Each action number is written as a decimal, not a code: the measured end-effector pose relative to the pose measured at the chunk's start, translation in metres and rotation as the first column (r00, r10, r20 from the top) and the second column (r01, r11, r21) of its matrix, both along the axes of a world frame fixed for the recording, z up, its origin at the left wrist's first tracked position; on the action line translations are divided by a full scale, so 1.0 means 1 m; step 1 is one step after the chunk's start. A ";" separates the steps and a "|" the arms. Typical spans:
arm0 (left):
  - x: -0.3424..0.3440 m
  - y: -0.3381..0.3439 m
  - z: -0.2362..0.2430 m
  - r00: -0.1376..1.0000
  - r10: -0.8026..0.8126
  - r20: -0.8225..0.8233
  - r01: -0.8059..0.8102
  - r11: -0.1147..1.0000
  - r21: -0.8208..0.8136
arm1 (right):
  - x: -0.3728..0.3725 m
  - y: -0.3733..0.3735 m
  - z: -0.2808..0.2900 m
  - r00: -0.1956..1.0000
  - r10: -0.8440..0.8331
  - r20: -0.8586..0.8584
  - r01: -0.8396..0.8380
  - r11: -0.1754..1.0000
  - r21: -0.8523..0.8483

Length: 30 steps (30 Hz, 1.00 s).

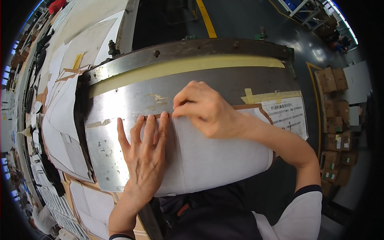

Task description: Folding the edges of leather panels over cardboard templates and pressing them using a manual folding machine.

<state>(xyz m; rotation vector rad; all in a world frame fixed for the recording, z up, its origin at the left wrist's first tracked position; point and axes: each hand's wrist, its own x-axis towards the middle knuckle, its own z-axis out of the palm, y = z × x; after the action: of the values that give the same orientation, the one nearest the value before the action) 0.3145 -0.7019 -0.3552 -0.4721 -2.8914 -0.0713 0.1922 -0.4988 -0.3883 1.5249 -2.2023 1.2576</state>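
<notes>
A white panel (220, 156) edged in brown lies on a steel machine bed (104, 156), reaching toward me over its front edge. My left hand (146, 152) is open, fingers spread, with fingertips resting along the panel's brown edge and the steel beside it. To its right, my right hand (202, 110) pinches at that brown edge (244, 107). A pale yellow strip (192, 64) runs along the bed's back. A printed sheet (290, 118), taped down with yellow tape (250, 96), sits at the bed's right end, partly under the panel.
On my left, a long table holds white cut pieces (60, 112) and other materials. Stacked cardboard boxes (338, 120) stand to the right, beside a yellow floor line (318, 144). A metal rack (304, 12) is at top right. Distant people (42, 220) appear at lower left.
</notes>
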 end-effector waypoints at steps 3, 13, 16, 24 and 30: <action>0.001 0.004 0.001 1.000 0.018 -0.019 -0.019 1.000 -0.023 | 0.008 0.009 -0.004 0.991 -0.129 0.026 0.129 0.992 0.018; 0.001 0.007 -0.003 0.998 0.027 -0.053 -0.030 0.998 -0.047 | 0.026 0.029 0.010 0.955 -0.277 -0.109 0.286 0.955 0.076; 0.003 0.013 0.002 1.000 0.013 -0.013 -0.014 0.998 -0.057 | 0.031 0.059 0.009 0.927 -0.364 -0.093 0.371 0.925 0.085; 0.004 0.018 -0.002 0.998 0.013 -0.055 -0.018 0.997 -0.075 | 0.051 0.050 0.010 0.945 -0.295 -0.144 0.318 0.932 0.176; -0.003 0.022 -0.004 0.998 -0.017 -0.057 0.018 1.000 0.008 | 0.042 0.027 0.007 0.950 -0.313 -0.015 0.312 0.943 0.112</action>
<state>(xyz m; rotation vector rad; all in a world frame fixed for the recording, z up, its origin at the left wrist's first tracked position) 0.3120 -0.6797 -0.3596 -0.4898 -2.8305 -0.0720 0.2341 -0.4722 -0.3815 1.1434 -2.4337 1.0527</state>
